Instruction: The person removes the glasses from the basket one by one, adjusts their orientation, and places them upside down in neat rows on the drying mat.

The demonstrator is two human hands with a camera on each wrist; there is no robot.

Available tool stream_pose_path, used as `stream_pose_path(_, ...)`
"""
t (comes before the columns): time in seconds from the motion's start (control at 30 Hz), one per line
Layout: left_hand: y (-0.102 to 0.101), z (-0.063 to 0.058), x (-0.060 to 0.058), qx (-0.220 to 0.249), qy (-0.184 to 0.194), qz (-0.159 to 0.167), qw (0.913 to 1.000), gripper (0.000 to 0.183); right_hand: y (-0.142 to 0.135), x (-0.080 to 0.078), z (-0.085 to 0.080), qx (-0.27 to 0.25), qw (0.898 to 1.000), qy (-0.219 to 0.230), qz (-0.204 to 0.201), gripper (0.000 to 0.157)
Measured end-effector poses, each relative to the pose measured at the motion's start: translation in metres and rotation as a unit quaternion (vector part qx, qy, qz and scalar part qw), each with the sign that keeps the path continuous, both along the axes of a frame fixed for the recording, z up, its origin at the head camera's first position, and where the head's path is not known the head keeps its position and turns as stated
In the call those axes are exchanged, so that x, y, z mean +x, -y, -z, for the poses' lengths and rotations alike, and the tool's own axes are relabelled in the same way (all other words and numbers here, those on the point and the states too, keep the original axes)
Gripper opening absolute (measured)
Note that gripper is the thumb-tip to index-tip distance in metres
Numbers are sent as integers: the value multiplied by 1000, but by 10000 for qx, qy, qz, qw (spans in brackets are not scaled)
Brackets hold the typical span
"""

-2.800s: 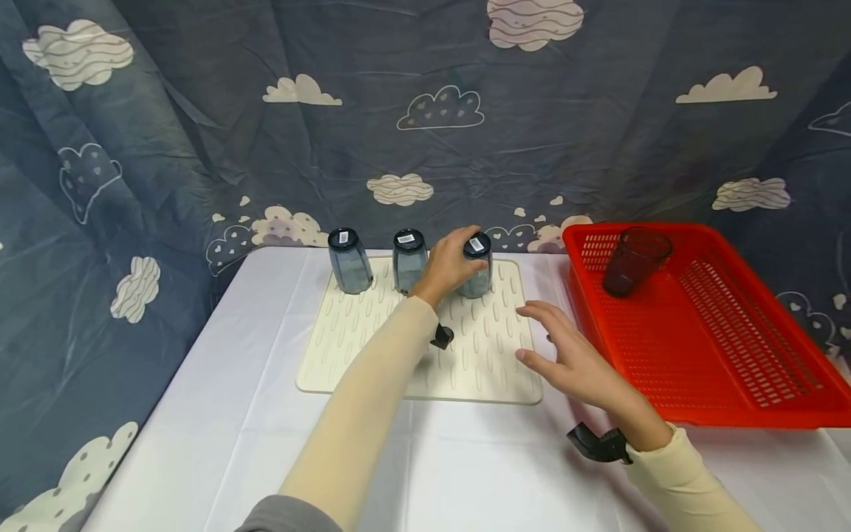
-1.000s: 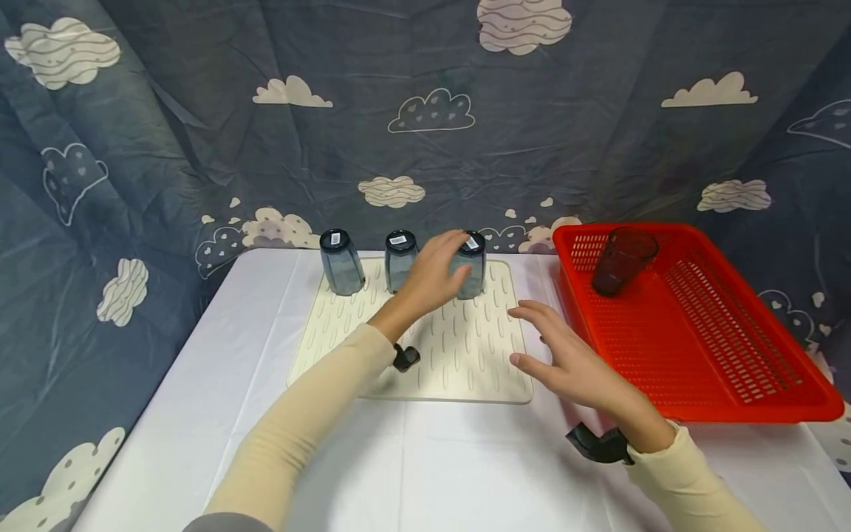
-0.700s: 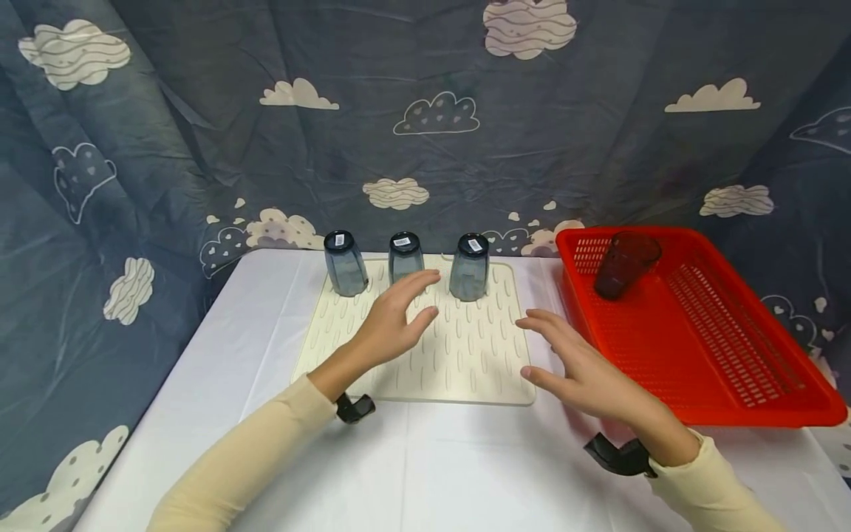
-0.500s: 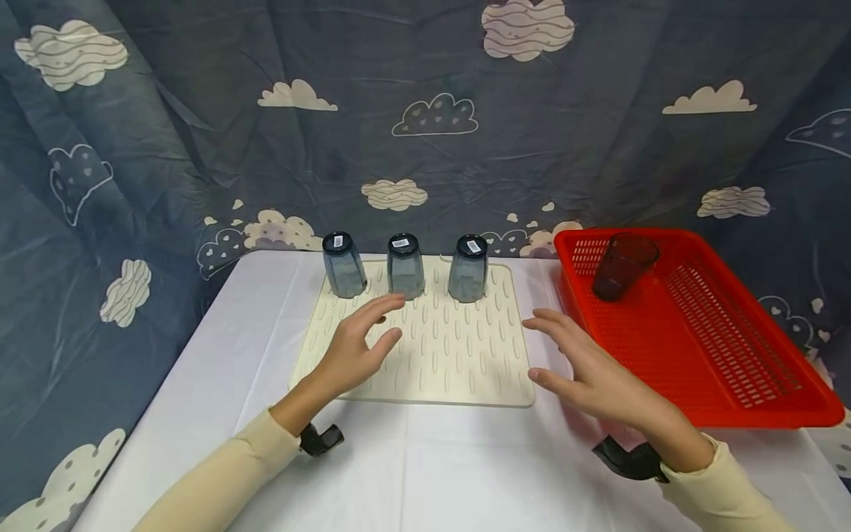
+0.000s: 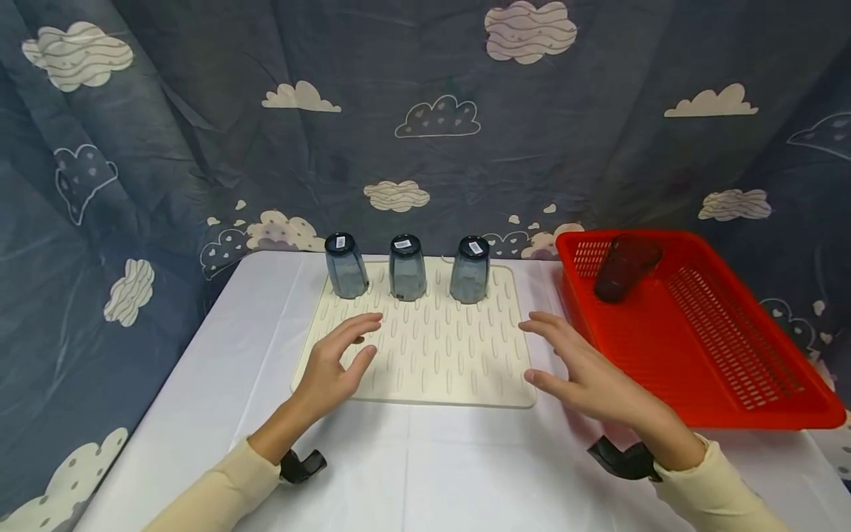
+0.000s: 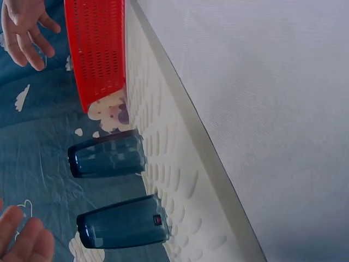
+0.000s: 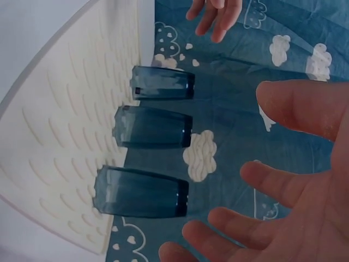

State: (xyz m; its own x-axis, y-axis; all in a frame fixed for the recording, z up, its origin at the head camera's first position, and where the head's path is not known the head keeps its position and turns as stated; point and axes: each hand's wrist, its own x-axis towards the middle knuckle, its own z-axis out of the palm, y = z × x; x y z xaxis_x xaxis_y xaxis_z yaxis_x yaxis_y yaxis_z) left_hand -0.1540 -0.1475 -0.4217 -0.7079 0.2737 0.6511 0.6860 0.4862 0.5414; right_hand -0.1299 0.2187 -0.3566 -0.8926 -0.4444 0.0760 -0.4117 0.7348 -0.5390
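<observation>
Three blue-tinted drinking glasses stand upside down in a row along the back of a cream ridged drying mat (image 5: 439,369): the left glass (image 5: 347,272), the middle glass (image 5: 408,273) and the right glass (image 5: 470,275). My left hand (image 5: 332,373) hovers over the mat's left front part, fingers loosely bent and holding nothing. Over the mat's right edge, beside the basket, my right hand (image 5: 588,373) is held with fingers spread and nothing in it. The right wrist view shows its thumb (image 7: 300,106) and fingers apart from the glasses.
A red plastic basket (image 5: 705,414) with slotted walls stands at the right of the table. One dark glass (image 5: 625,267) leans inside its back left corner. White cloth (image 5: 399,473) covers the table, and a dark blue cloud-print curtain (image 5: 319,162) hangs behind.
My left hand let go of the right glass and drew back to the left and toward me. The right hand shifted only slightly. The glasses stayed in place.
</observation>
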Motion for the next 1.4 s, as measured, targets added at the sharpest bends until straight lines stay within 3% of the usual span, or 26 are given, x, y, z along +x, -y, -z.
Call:
stream_pose_path(0.17, 2, 2, 1, 353, -219, -78, 9991, 37, -3, 1, -2, 30, 10000, 24, 69, 67)
stream_pose_path(0.47, 3, 6, 5, 395, -11, -67, 9992, 35, -9, -2, -9, 190, 9998, -40, 69, 69)
stream_pose_path(0.7, 0, 4, 8, 422, 129, -50, 9990, 35, -22, -15, -20, 214, 9996, -114, 131, 71)
stream_pose_path(0.8, -2, 1, 12, 347, 332, -126, 9988, 34, -27, -19, -25, 175, 9997, -129, 142, 70)
stream_pose_path(1.03, -5, -7, 21, -18, 1297, -33, 9915, 40, -39, -30, -35, 187, 9993, -219, 257, 70)
stream_pose_path(1.27, -7, -4, 23, -56, 1528, 112, 9882, 42, -67, -55, -37, 14, 9974, -566, 444, 66)
stream_pose_path(1.4, -7, -3, 23, -24, 1536, 101, 9881, 41, -83, -65, -40, -47, 9955, -448, 833, 63)
